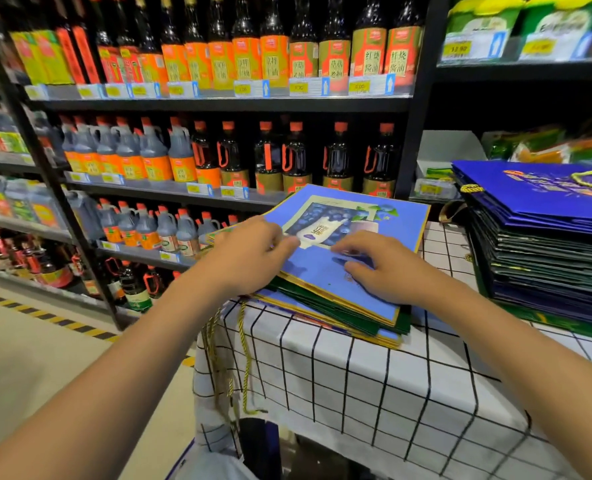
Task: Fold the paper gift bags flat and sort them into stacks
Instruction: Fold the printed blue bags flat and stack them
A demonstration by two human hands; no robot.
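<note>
Top bag flat on left stack, hanging over table edge. Left hand and right hand pressing, fingers loosely spread. Could slide off if nudged.

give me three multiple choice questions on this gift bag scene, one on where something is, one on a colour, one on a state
1. Where is the taller bag stack relative to the stack under the hands?
A. to its right
B. to its left
C. on the floor

2. What colour is the top bag under the hands?
A. red with silver edging
B. light blue with gold edging
C. plain white

3. How is the top bag lying?
A. standing open
B. crumpled in a ball
C. folded flat on its stack

Answers:
1. A, it sits at the right end of the checked tablecloth.
2. B, its face is light blue with a gold border.
3. C, it lies flat with the left hand and right hand resting on it.
</note>
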